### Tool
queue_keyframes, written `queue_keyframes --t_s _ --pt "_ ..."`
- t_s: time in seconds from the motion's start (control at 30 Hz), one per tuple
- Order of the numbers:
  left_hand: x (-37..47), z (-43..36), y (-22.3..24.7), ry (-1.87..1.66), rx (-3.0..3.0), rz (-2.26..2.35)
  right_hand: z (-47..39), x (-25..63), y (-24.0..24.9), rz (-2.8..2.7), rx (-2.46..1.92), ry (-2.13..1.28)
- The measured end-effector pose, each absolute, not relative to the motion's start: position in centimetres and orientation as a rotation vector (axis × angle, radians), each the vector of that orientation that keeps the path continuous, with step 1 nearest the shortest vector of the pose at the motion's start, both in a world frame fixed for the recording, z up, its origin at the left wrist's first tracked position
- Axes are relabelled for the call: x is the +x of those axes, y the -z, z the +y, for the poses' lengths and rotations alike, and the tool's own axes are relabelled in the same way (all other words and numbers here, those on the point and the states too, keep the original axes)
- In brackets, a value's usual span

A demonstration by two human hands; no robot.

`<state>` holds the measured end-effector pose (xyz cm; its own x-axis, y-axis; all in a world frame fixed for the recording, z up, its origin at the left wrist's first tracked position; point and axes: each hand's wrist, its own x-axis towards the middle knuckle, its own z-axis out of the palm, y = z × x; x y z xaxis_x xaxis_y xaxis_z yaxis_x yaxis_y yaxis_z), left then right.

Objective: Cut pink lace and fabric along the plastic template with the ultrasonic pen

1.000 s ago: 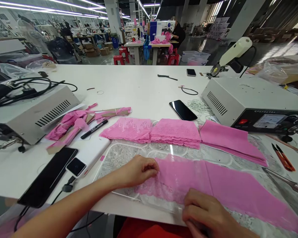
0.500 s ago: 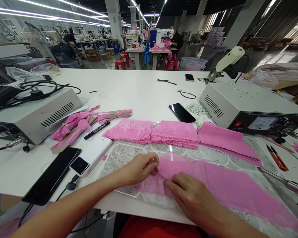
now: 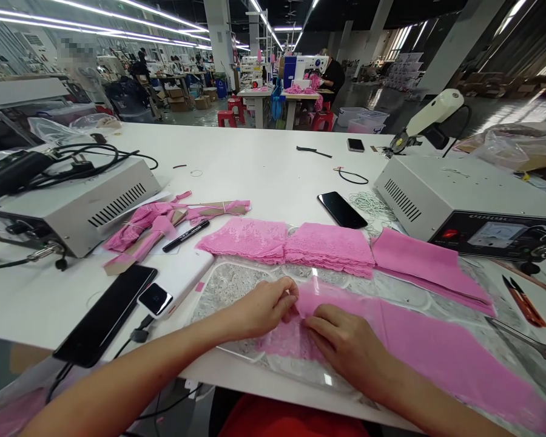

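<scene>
A long pink fabric piece (image 3: 437, 346) lies across a clear patterned mat (image 3: 227, 279) at the table's front edge. Its left end is sheer, with a lace part (image 3: 282, 340) under my hands. My left hand (image 3: 270, 306) is closed, pinching the fabric's upper left edge between thumb and fingers. Just right of it, my right hand (image 3: 346, 340) has its fingertips closed on the same fabric, near where sheer and lace meet. Behind the hands sit two stacks of pink lace pieces (image 3: 241, 240) and a stack of plain pink pieces (image 3: 418, 261).
Grey machine boxes stand left (image 3: 73, 206) and right (image 3: 473, 200). A phone (image 3: 341, 209), a marker (image 3: 185, 235), a white power bank (image 3: 188, 279) and a black tablet-like device (image 3: 104, 315) lie around. Orange-handled snips (image 3: 523, 301) and a metal-tipped tool (image 3: 528, 343) are at right.
The whole view has shifted slightly to the right in the picture. My right hand has come a little closer to my left, both still on the pink fabric.
</scene>
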<state>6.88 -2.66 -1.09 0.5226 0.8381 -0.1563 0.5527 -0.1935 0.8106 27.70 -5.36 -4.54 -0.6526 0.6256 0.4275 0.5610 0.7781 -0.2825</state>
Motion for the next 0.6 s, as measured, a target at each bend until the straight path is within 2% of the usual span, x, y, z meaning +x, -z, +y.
queue_keyframes --t_s 0.6 --pt "6.7 -3.0 1.5 -0.412 1.887 1.156 -5.6 27.7 5.8 -2.330 -0.944 -0.230"
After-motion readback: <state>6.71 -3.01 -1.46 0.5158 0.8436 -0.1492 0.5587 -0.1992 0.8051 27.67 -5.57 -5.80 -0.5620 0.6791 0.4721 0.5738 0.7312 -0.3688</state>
